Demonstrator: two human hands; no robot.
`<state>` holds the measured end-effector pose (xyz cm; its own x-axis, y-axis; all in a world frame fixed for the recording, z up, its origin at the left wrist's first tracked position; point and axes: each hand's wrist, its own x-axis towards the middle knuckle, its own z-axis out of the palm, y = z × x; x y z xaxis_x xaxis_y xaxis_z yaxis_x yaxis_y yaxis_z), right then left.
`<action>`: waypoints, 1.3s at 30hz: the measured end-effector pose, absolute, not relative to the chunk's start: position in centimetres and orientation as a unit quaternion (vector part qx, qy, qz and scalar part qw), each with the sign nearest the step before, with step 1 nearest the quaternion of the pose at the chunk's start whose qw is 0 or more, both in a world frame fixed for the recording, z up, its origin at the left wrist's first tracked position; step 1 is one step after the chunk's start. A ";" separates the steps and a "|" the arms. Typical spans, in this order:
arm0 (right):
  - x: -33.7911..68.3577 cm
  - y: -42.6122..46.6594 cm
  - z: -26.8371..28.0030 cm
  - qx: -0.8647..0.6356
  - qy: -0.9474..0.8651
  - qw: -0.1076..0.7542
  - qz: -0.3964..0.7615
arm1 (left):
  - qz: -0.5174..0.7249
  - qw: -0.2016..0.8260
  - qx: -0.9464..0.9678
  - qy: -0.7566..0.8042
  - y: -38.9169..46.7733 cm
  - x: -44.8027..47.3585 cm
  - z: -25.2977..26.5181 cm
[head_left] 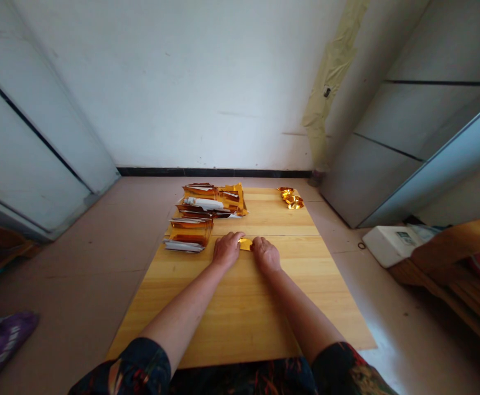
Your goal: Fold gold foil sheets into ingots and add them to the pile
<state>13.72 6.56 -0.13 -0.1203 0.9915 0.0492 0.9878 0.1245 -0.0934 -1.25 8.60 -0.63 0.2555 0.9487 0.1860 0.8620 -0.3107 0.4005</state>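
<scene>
A small piece of shiny gold foil paper (246, 244) lies low over the middle of the wooden table, between my two hands. My left hand (226, 249) is closed on its left end, and my right hand (266, 254) is closed on its right end. To the left of my left hand are stacked bundles of gold foil sheets with white edges, a nearer bundle (189, 233) and a farther one (235, 197). At the far right corner sit several folded gold foil pieces (291, 198).
The wooden table (231, 307) stands on a tiled floor before a white wall (207, 82). A grey cabinet (388, 153) rises at the right, near a white box (390, 245) and wooden furniture (449, 258). A purple bag (5, 343) lies on the floor at left.
</scene>
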 end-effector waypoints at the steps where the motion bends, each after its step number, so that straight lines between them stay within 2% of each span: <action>1: 13.7 6.6 -0.1 -0.660 -0.750 0.043 0.018 | 0.187 0.104 0.789 0.576 8.6 -1.2 -0.5; 7: 13.5 6.7 0.1 -0.660 -0.750 0.033 0.010 | 0.144 0.083 0.799 0.578 8.6 -1.2 -0.1; 22: 13.7 6.5 0.3 -0.638 -0.770 0.018 0.007 | 0.137 0.078 0.824 0.544 8.7 -1.4 0.4; 30: 14.5 6.1 0.5 -0.608 -0.790 0.059 0.042 | 0.170 0.067 0.841 0.509 9.1 -2.0 -0.5; 36: 15.4 6.9 -0.9 -0.582 -0.803 0.127 0.032 | 0.187 0.033 0.890 0.414 9.0 -3.4 -0.7; 39: 16.5 7.3 -1.2 -0.544 -0.830 0.125 0.020 | 0.175 0.008 0.900 0.398 8.4 -3.9 -0.7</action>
<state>16.46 7.26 -1.19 -0.3778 0.9072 0.1851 0.8973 0.4081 -0.1684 -3.90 8.41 -0.71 0.6218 0.7198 0.3087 0.7139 -0.6830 0.1545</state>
